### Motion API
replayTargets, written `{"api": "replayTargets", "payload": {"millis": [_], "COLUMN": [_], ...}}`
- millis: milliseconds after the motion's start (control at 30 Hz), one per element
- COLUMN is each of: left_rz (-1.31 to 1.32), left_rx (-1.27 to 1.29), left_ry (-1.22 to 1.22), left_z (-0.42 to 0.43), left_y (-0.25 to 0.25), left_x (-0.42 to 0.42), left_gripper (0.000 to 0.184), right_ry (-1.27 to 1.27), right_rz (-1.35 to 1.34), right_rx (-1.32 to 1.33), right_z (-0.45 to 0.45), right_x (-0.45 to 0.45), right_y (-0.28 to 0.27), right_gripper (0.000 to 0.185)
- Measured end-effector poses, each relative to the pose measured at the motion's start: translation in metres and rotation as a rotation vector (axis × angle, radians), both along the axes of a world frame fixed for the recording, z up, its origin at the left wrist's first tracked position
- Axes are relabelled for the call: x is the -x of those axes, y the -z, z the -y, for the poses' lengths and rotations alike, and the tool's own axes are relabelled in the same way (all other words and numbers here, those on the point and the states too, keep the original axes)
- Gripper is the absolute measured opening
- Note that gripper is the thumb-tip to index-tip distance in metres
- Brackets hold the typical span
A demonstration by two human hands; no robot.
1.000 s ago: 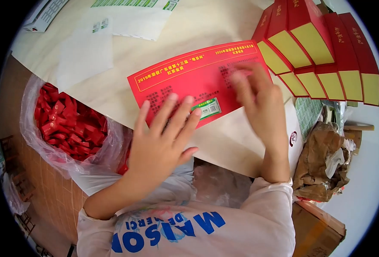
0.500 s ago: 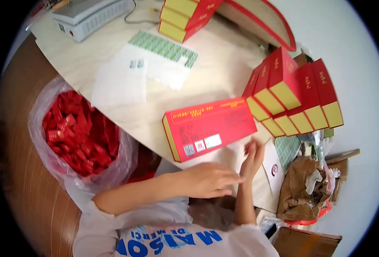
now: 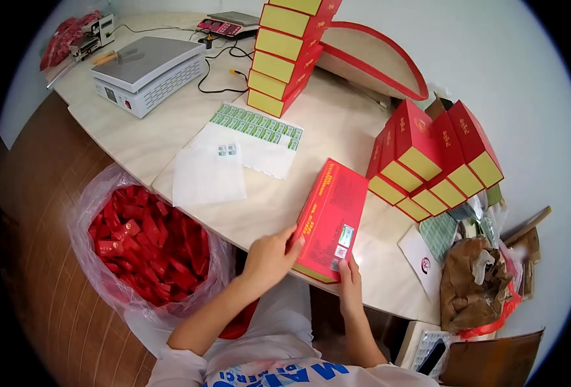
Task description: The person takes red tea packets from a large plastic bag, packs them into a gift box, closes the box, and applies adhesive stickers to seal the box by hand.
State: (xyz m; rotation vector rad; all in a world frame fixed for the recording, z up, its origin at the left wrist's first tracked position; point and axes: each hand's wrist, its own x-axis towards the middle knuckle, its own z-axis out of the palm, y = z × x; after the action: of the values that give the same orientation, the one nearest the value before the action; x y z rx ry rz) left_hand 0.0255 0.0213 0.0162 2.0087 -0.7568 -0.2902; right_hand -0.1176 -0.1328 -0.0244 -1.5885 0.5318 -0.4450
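Note:
A red box (image 3: 337,206) with yellow ends, gold lettering, a QR code and pale stickers lies on the table near its front edge. My left hand (image 3: 269,258) grips the box's left side near the close end. My right hand (image 3: 350,278) is closed on its near right corner, the thumb beside the QR code; some of the fingers are hidden. To the left of the box lie a sheet of green stickers (image 3: 256,126) and a white backing sheet (image 3: 208,177) carrying two small stickers.
Matching red boxes form a tall stack (image 3: 282,61) at the back and a group (image 3: 434,158) at right. A plastic-lined bin (image 3: 214,293) of red packets stands below the table's left edge. A grey-topped heating plate (image 3: 146,61) and brown paper bag (image 3: 476,284) flank the workspace.
The box has turned so its long side points away from me. Both hands, previously free in front of it, now hold its near end. The camera view has shifted.

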Motion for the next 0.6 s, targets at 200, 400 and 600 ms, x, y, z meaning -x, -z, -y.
{"api": "replayTargets", "payload": {"millis": [200,400,600], "left_rz": [-0.327,0.357,0.586], "left_rx": [0.184,0.255,-0.235], "left_ry": [0.132,0.022,0.023], "left_z": [0.009,0.059,0.064], "left_y": [0.01,0.055,0.082], "left_x": [-0.024,-0.115,-0.11], "left_gripper": [0.034,0.038,0.055], "right_ry": [0.106,0.065,0.086], "right_rz": [0.067,0.33,0.48], "right_rx": [-0.418,-0.575,-0.282], "right_z": [0.008,0.043,0.098], "right_x": [-0.006,-0.038,-0.152], "right_y": [-0.042,-0.047,-0.06], "right_gripper": [0.056,0.052,0.049]}}
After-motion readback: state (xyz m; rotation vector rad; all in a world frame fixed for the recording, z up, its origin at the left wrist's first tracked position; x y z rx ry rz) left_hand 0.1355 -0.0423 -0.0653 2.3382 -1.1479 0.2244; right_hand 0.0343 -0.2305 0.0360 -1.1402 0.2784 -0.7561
